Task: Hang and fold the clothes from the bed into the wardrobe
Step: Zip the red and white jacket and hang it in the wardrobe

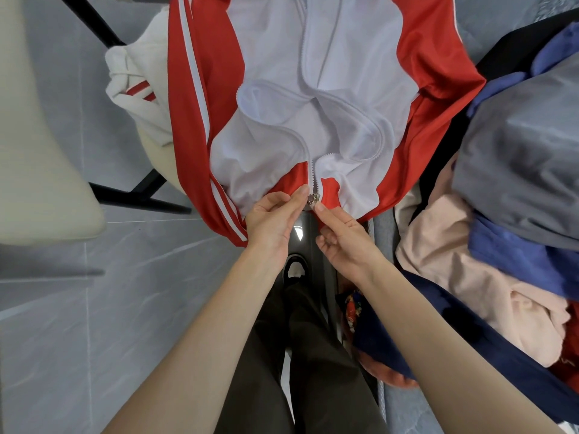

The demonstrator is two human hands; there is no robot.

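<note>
Red-white jacket unzipped | left hand pinches hem | right hand pinches zipper

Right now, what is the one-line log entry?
left hand: pinches track jacket hem | right hand: pinches hem under zipper slider | state: unzipped above slider

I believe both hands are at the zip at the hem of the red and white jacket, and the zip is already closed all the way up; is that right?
Not quite. In the head view the left hand and right hand are at the zip at the hem of the red and white jacket, but the zip is closed only a short way above the hem; higher up its two sides lie apart.
</note>
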